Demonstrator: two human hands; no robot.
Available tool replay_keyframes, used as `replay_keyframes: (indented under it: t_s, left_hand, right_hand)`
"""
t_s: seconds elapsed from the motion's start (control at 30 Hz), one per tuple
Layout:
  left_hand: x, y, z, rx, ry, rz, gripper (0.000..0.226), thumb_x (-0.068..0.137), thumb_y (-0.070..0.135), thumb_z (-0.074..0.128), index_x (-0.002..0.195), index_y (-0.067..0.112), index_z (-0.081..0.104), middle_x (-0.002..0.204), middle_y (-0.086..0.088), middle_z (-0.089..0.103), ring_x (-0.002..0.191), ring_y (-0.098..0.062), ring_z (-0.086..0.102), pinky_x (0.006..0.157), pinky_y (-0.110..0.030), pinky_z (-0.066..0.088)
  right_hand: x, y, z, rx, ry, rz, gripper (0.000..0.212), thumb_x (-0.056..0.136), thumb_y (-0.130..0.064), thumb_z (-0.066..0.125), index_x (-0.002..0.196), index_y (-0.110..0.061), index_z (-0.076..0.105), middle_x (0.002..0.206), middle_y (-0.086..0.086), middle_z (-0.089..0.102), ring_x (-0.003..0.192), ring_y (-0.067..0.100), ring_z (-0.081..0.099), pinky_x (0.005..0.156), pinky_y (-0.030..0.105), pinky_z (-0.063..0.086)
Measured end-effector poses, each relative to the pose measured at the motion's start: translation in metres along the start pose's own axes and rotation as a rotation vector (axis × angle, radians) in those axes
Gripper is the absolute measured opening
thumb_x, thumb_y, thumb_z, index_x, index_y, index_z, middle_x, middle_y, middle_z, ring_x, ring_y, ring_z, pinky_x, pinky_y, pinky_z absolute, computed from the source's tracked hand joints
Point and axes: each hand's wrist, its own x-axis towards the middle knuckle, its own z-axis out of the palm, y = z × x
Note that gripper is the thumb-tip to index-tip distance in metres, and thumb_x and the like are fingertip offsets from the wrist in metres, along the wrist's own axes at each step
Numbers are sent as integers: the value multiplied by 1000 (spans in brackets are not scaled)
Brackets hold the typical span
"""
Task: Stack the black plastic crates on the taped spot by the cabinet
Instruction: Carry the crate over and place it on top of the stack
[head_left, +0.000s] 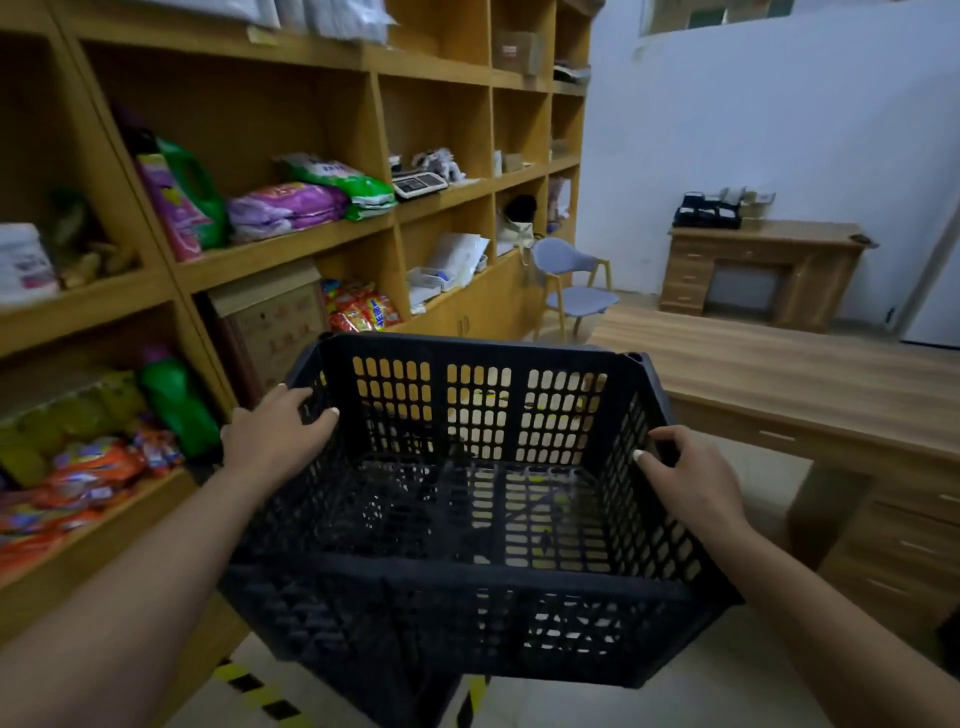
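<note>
Above striped floor tape (254, 686), black crate (467, 519) held; left hand (275, 436), right hand (691, 483) fingers curled over side rims.

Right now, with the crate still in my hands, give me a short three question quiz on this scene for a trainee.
1. True or false: the black crate has goods inside it.
2. Which hands hold the crate? A) the left hand alone B) the right hand alone C) both, one on each side wall
3. Fill in: the tape on the floor below the crate is striped yellow and ____.

Key: 1 false, the crate looks empty. 2 C. 3 black.
</note>
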Motion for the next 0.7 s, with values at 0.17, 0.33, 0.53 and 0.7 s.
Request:
replay_keyframes:
  t_s: [0.17, 0.33, 0.53, 0.7]
  left_hand:
    - [0, -28, -1, 104, -52, 11, 75, 83, 73, 36, 146, 32, 33, 160, 2, 18, 131, -46, 33, 104, -51, 38]
    - [-6, -35, 4, 219, -100, 66, 77, 86, 73, 32, 151, 34, 18, 162, 5, -3, 133, -41, 31, 97, -43, 44]
    - [-3, -35, 9, 228, -1, 73, 74, 86, 70, 35, 150, 33, 24, 162, 6, 4, 124, -38, 45, 83, -39, 51]
    - [5, -37, 6, 15, 60, 18, 69, 84, 68, 43, 143, 32, 39, 161, 5, 13, 129, -36, 44, 87, -44, 51]
  right_hand:
    - [2, -15, 25, -31, -78, -4, 41, 88, -37, 62, 126, -21, 56, 118, 10, 59, 101, 22, 57, 72, 30, 41]
    - [7, -20, 29, -125, -126, -1, 51, 90, -38, 60, 137, -26, 47, 144, 13, 40, 125, 29, 47, 91, 39, 46]
    - [19, -21, 31, -155, -155, -18, 46, 89, -41, 59, 134, -33, 50, 157, 8, 25, 137, 32, 35, 102, 44, 41]
    - [32, -28, 32, -96, -109, -23, 43, 89, -39, 61, 131, -31, 54, 154, 6, 32, 135, 27, 39, 98, 39, 42]
